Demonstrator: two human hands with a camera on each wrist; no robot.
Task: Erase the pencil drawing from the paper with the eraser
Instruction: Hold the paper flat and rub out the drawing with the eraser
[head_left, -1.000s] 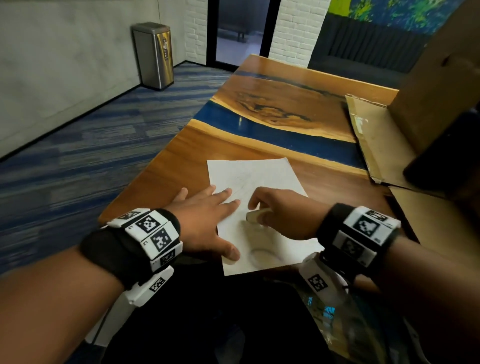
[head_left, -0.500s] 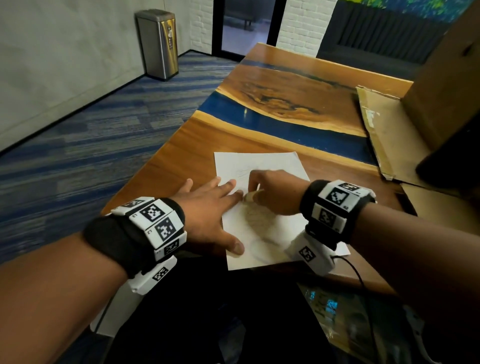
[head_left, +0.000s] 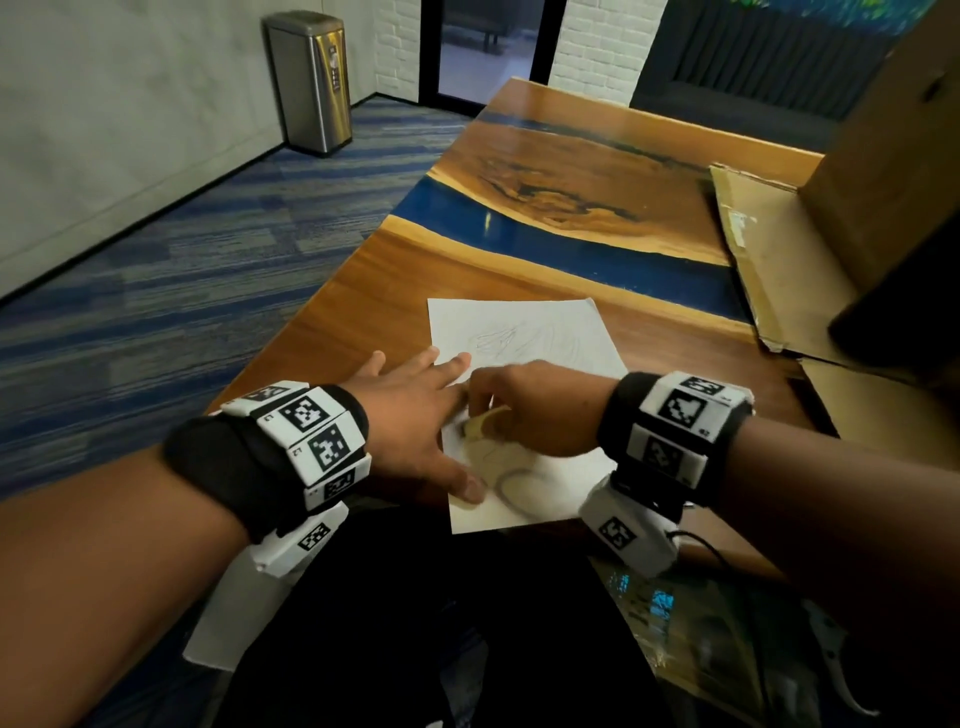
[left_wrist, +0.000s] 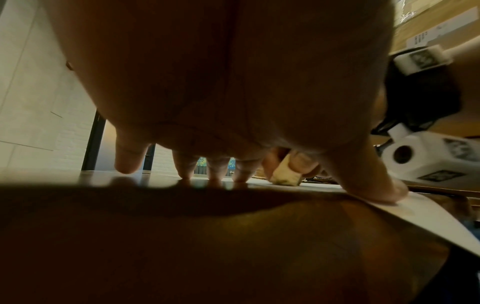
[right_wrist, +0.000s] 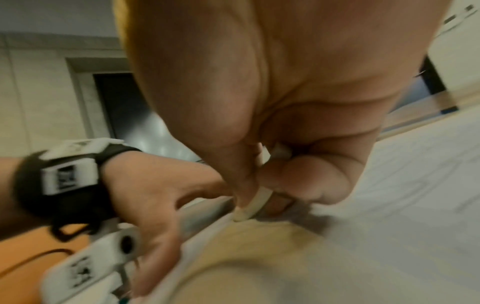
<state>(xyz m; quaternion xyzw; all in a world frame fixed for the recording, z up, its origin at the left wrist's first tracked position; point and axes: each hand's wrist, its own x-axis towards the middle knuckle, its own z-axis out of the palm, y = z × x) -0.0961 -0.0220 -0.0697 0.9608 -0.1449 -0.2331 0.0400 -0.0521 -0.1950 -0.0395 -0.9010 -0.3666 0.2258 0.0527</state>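
Note:
A white sheet of paper (head_left: 524, 338) with faint pencil lines lies on the wooden table (head_left: 374, 291), near its front edge. My left hand (head_left: 415, 415) lies flat with fingers spread, pressing the paper's left edge; its thumb (left_wrist: 374, 189) pins the sheet. My right hand (head_left: 524, 410) pinches a pale, worn eraser (head_left: 480, 422) between thumb and fingers, its tip down on the paper close to the left fingers. The eraser (left_wrist: 284, 174) shows dirty at its lower end, and its edge (right_wrist: 255, 203) meets the paper. A dark pencil curve (head_left: 514, 488) lies below the hands.
Flattened cardboard (head_left: 769, 260) and a cardboard box (head_left: 893, 156) sit on the table at the right. A blue resin band (head_left: 545, 239) crosses the tabletop. A steel bin (head_left: 311, 78) stands on the carpet at far left. The table's left edge drops to carpet.
My right hand has slid the eraser left across the paper, toward my left fingers. The left hand has stayed flat on the sheet's edge.

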